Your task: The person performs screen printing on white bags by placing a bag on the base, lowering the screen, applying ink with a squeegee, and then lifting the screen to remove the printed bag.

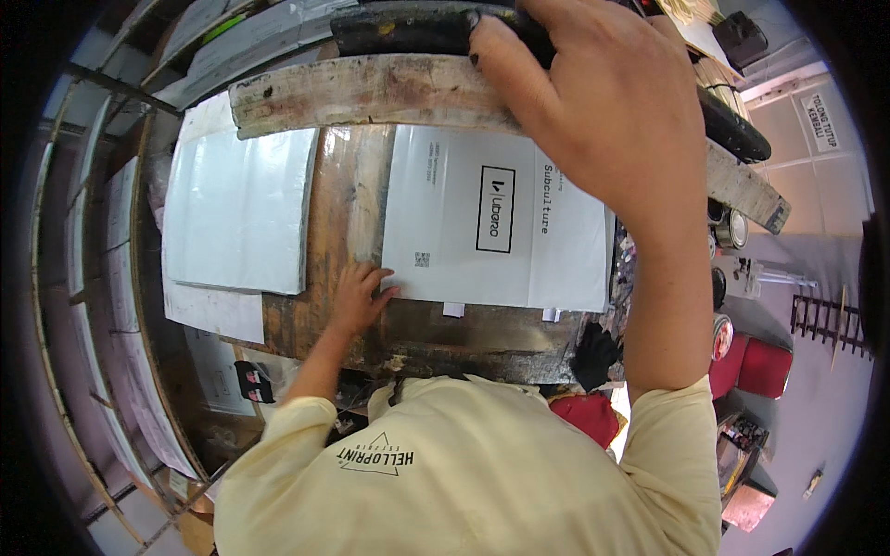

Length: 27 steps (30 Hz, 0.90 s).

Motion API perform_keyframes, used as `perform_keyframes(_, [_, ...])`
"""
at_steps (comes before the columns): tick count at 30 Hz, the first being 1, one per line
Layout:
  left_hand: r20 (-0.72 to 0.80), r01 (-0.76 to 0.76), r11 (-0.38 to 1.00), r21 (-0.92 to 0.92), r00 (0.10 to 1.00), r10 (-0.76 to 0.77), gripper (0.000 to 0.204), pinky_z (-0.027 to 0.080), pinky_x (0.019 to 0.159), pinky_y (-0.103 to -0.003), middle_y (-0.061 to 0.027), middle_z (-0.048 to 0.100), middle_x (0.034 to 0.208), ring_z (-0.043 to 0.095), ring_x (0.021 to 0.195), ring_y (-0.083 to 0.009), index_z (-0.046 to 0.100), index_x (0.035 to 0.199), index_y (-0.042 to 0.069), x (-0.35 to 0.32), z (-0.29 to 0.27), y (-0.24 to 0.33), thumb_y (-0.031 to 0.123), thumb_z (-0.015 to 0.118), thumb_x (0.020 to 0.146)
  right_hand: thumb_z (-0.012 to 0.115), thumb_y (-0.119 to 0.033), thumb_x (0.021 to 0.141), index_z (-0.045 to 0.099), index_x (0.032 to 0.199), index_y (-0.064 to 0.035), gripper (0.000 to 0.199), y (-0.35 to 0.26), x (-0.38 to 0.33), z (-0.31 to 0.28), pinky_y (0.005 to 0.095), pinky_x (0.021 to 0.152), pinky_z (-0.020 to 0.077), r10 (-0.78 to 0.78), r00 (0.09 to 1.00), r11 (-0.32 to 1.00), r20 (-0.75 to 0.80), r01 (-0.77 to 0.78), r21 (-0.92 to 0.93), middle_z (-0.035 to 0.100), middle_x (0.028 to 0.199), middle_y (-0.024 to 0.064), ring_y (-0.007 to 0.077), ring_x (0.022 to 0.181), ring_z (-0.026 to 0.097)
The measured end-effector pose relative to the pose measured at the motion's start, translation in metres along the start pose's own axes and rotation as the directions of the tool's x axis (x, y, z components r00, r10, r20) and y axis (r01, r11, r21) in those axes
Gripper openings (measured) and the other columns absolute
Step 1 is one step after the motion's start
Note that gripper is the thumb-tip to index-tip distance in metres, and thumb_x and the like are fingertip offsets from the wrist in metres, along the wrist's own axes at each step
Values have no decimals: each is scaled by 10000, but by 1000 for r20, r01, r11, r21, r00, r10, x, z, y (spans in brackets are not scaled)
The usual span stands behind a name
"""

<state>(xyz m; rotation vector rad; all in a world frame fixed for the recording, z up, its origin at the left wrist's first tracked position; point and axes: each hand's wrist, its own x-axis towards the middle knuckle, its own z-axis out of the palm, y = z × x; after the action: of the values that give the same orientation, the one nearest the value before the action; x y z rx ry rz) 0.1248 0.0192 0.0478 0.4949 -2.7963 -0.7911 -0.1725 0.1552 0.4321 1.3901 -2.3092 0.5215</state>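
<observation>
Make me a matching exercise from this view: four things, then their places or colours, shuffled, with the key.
1. left hand
2. right hand
3. sheet stack
4. T-shirt

A. pale yellow
B. by the dark bar at the top
C. white
D. at the printed sheet's lower left corner

Pairs: 1-D, 2-B, 3-C, 4-A

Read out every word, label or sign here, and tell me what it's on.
I won't copy wording, but here is where it stands:
White printed sheet: boxed black wordmark and the line beside it, legible; smallest lines too small.
Cream shirt: dark chest print, upside down, legible.
White wall sign: black capitals, legible.
Small black item: marks too small.
</observation>
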Motion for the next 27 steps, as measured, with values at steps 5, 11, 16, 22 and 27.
perform_keyframes(5, [108, -326, 944, -39, 938, 329, 160, 500, 902, -455, -70, 683, 1039, 630, 1017, -306, 769, 994, 110, 15, 3, -49, 240, 789, 903, 640, -404, 926, 692, 866, -17, 395, -4, -9, 6, 461, 816, 470, -20, 999, 1000, -34, 20, -14, 686, 790, 156, 340, 779, 658])
perform_keyframes(11, [190, -293, 950, -110, 932, 309, 171, 509, 900, -458, -91, 701, 978, 636, 990, -326, 776, 919, 75, 35, -6, -31, 241, 748, 950, 673, -431, 878, 743, 848, -47, 391, 4, -50, 35, 487, 763, 458, -116, 963, 991, -245, 98, -86, 686, 736, 121, 333, 768, 677])
perform_keyframes(16, [217, -250, 957, -144, 936, 277, 248, 528, 809, -467, -136, 694, 930, 657, 885, -369, 769, 920, 30, 60, -11, -42, 270, 732, 970, 668, -445, 893, 761, 913, -50, 406, -13, -62, 38, 483, 795, 454, -90, 977, 994, -195, 75, -84, 712, 809, 136, 336, 827, 685])
perform_keyframes(22, [-95, -235, 884, -404, 972, 215, 253, 531, 702, -425, -173, 688, 861, 670, 767, -375, 755, 898, 11, 115, -76, 72, 263, 779, 906, 669, -439, 913, 765, 975, -38, 417, -6, -68, 38, 476, 844, 456, -60, 984, 992, -167, 41, -116, 715, 870, 132, 328, 903, 683])
perform_keyframes(27, [-161, -29, 852, -522, 985, -65, 157, 551, 712, -329, -88, 712, 860, 672, 754, -184, 750, 938, 14, 59, -45, -15, 111, 768, 815, 673, -462, 908, 772, 951, -35, 440, -16, -61, 34, 475, 870, 455, -47, 988, 995, -145, 33, -94, 713, 842, 126, 316, 890, 685])
